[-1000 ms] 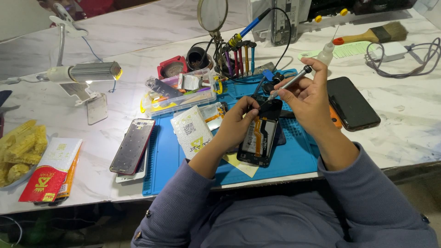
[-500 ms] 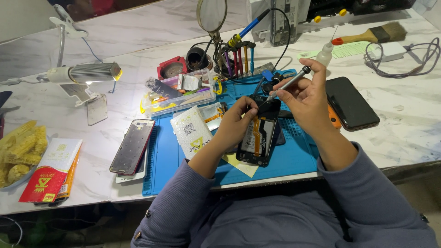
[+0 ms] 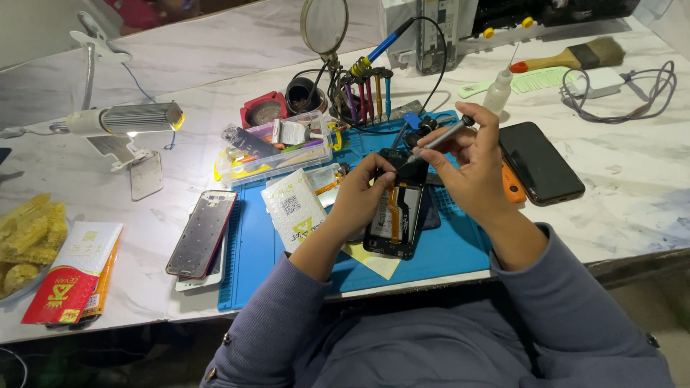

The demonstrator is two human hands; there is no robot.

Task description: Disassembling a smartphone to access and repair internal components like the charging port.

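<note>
Hands are working over an opened phone lying back-side up on the blue mat, near the mat's front edge. Left hand is closing its fingertips on the phone's upper left edge, seemingly pinning it flat so it cannot slide. Right hand is gripping a slim grey screwdriver in curled fingers, tip angling down toward the phone's top end, thumb and forefinger placed for fine turning.

White padded pouch with a small dark square code and a yellow mark is lying on the mat's left half, just beside the left wrist. Yellow paper slip is poking out under the phone. Phone frame is resting off the mat's left edge on the marble table; red-and-white flat packet is sitting near the table's front left corner. Black phone is lying screen-up just past the mat's right edge.

Clear parts tray is sitting at the mat's far left corner, within reach. Lamp is shining at far left. Pale green label strip is lying toward the far right edge.
</note>
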